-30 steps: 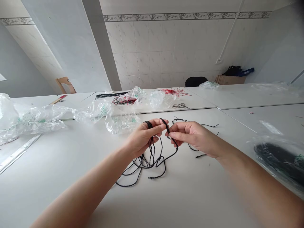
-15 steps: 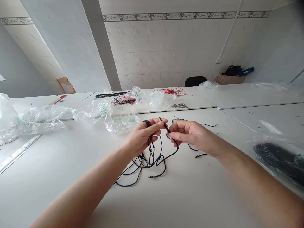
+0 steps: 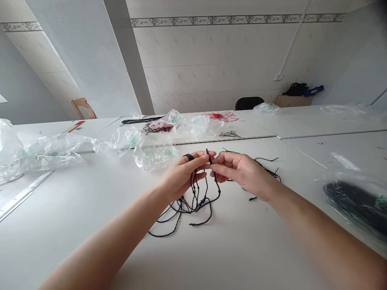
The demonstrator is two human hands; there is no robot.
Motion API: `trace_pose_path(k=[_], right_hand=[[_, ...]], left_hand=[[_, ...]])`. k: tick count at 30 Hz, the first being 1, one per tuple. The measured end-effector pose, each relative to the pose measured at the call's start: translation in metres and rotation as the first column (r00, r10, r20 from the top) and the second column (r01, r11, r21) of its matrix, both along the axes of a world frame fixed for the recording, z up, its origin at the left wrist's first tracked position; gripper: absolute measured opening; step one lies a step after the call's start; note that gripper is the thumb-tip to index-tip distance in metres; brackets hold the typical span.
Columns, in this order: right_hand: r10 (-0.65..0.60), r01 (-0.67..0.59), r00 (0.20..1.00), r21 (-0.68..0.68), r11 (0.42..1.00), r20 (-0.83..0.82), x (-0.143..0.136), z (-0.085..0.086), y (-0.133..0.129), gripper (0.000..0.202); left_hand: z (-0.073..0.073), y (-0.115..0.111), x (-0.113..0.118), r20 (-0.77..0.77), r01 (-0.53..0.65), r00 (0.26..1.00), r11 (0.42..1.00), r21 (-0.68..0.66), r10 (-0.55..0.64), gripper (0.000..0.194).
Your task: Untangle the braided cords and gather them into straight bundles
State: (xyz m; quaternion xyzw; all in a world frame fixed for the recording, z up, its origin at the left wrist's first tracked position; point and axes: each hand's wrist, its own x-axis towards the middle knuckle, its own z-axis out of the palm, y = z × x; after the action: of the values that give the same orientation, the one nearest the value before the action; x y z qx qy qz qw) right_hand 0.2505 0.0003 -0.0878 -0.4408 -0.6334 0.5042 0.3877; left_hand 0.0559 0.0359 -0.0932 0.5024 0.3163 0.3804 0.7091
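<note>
Black cord (image 3: 219, 192), twisted and knotted, hangs in loops.

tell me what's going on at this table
A person pinches a black cord in the fingertips of both the left hand and the right hand, above a white table. Other black strands hang from the left hand, looping on the tabletop. Farther back lie scissors, red threads and clear plastic bags.

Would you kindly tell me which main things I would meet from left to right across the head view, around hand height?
Ruler-like strip → left hand → pinched stretch of black cord → right hand → clear plastic bag with dark contents.
</note>
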Motion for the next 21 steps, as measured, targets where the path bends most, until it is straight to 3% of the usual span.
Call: trace_pose_path(k=[6,21], right_hand=[[-0.003,0.003,1.0,0.035,0.999,0.011,-0.007,-0.007,0.0,0.025],[0.093,-0.095,0.993,-0.015,0.995,-0.074,-0.013,-0.014,-0.001,0.027]], left_hand=[[0.0,0.001,0.002,0.114,0.207,0.974,0.972,-0.116,-0.194,0.053],[-0.004,0.004,0.003,0.219,0.326,0.932,0.932,-0.159,-0.289,0.051]])
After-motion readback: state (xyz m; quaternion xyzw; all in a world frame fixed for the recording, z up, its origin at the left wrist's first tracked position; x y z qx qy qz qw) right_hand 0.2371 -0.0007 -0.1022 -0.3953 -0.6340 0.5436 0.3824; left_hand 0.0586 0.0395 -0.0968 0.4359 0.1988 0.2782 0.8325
